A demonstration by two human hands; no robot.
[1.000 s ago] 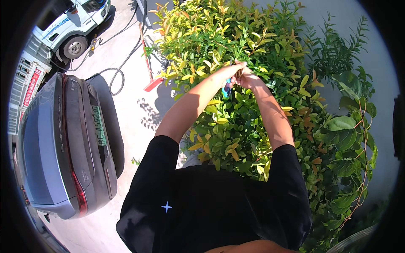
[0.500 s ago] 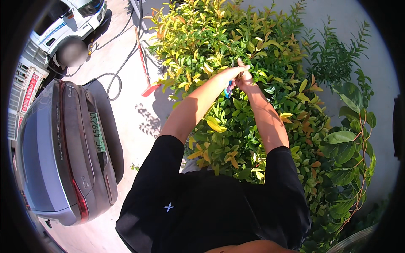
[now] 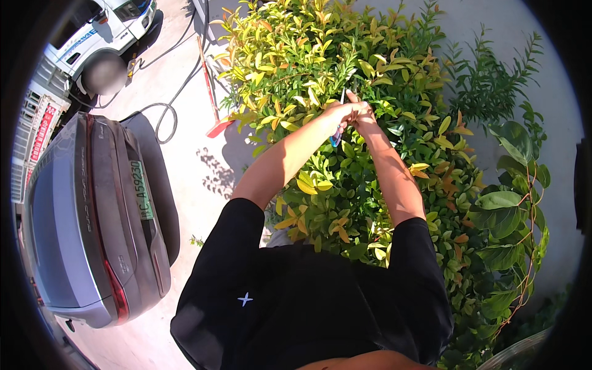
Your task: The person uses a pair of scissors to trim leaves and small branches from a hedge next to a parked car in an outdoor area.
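A pair of scissors with blue handles [image 3: 335, 140] is gripped where my two hands meet over the leafy bush [image 3: 333, 197]. One slim, pale blade [image 3: 343, 95] sticks out on the far side of the hands, among the leaves. My left hand [image 3: 340, 113] comes in from the left and lies across the scissors, fingers closed. Pressed against it, my right hand [image 3: 362, 115] is closed too, its thumb side toward the far leaves. The hands overlap, so the finger loops and much of each hand's grip are hidden.
A grey car [image 3: 68, 216] is parked on the pale paving at left, a white truck [image 3: 98, 37] beyond it. A black hose [image 3: 169, 117] and a broom with a red head [image 3: 219, 127] lie near the bush. Behind stands a pale wall [image 3: 493, 55]; a broad-leaved vine [image 3: 501, 200] hangs right.
My hands have drawn closer together and the left has shifted slightly left and nearer. The blade now shows clearly beyond them, and the far sprigs have shifted.
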